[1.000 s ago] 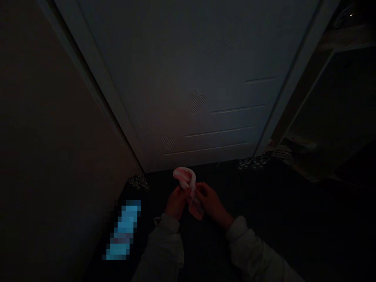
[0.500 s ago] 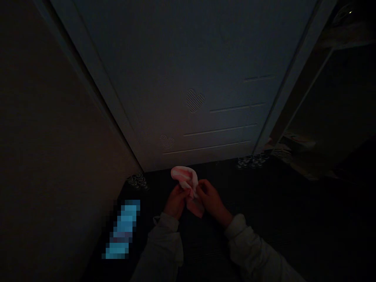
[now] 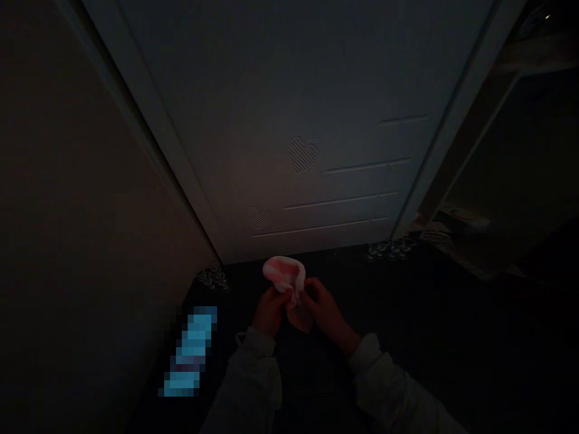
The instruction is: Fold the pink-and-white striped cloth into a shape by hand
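Note:
In dim light, a small pink-and-white fabric piece (image 3: 284, 272) is held up between both hands. Its upper part forms a rounded, open loop, and a pink flap dangles below the fingers; its exact kind is unclear. My left hand (image 3: 270, 312) pinches the gathered middle from the left with thumb and fingers. On the other side, my right hand (image 3: 323, 307) is closed on the right edge, its fingertips partly hidden by shadow and cloth. Pale, loose sleeves cover both forearms.
Ahead stands a white panel (image 3: 253, 138) with embossed hearts and lines. Shiny ring-like items lie on the dark surface at its left (image 3: 212, 278) and right (image 3: 389, 249) corners. A glowing, pixelated rectangle (image 3: 190, 352) lies left. Shelving (image 3: 474, 138) stands at right.
The fabric's upper loop has opened wider and rounder between my hands. Both hands stay in nearly the same place, and the view has shifted slightly.

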`<state>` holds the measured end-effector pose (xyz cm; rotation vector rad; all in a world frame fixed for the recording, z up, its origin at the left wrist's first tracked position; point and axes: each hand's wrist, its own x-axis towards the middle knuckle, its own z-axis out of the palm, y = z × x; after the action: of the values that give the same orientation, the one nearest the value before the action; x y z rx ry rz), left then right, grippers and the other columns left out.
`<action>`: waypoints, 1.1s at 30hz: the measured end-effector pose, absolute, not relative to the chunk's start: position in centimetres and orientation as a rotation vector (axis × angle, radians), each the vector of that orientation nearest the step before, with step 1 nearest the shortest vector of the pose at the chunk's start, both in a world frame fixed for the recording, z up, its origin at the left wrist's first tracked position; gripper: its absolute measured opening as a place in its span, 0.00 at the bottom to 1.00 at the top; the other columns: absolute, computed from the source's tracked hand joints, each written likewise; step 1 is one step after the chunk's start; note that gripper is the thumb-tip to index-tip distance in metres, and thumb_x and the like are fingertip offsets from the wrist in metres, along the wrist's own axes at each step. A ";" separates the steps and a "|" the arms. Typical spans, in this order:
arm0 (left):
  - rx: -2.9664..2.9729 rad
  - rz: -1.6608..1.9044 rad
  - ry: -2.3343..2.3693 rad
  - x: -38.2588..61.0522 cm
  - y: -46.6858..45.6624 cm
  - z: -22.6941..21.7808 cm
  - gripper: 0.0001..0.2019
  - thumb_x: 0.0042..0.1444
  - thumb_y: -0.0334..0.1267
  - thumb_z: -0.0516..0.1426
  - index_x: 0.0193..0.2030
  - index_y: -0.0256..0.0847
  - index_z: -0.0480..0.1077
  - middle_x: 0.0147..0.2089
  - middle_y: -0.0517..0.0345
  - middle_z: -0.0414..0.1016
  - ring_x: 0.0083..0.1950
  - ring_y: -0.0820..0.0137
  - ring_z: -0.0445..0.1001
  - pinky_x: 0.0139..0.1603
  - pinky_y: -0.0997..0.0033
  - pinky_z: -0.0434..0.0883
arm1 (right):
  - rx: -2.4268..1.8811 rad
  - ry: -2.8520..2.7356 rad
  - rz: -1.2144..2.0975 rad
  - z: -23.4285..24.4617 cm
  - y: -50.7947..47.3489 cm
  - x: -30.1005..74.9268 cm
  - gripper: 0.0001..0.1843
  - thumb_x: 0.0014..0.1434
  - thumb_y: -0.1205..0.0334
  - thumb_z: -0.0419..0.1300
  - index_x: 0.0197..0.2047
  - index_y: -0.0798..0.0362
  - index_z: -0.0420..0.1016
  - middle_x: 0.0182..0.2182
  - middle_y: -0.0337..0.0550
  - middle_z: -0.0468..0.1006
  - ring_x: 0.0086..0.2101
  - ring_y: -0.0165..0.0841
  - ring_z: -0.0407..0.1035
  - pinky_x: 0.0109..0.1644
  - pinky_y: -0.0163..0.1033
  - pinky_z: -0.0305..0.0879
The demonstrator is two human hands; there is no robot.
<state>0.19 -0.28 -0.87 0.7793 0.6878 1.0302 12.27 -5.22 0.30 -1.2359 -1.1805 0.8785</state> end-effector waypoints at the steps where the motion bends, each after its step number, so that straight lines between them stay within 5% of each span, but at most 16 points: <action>1: 0.775 1.015 0.668 0.2 -0.3 -0.9 0.12 0.37 0.30 0.63 0.32 0.34 0.70 0.29 0.57 0.73 0.32 0.71 0.71 0.39 0.70 0.64 | -1.237 -1.164 0.885 0.3 -5.2 12.3 0.08 0.52 0.59 0.52 0.35 0.52 0.63 0.29 0.38 0.70 0.31 0.30 0.66 0.34 0.35 0.61; 16: 0.827 0.901 0.633 0.3 -0.8 -0.8 0.17 0.39 0.31 0.62 0.39 0.35 0.68 0.35 0.54 0.73 0.36 0.69 0.70 0.40 0.69 0.64 | -1.285 -1.216 0.834 0.0 -4.9 12.7 0.04 0.50 0.63 0.52 0.32 0.53 0.63 0.26 0.36 0.67 0.28 0.29 0.62 0.32 0.34 0.59; 33: 0.801 0.939 0.706 0.3 -0.6 -1.2 0.13 0.38 0.33 0.63 0.33 0.34 0.70 0.30 0.56 0.73 0.32 0.71 0.70 0.38 0.71 0.63 | -1.406 -1.096 0.796 -1.5 -3.7 13.6 0.04 0.48 0.61 0.52 0.29 0.53 0.63 0.23 0.35 0.66 0.26 0.29 0.61 0.31 0.34 0.57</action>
<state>0.33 -0.62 -1.23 0.8007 0.7057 0.9388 13.57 -3.71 -1.47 -1.4063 -1.0956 0.7962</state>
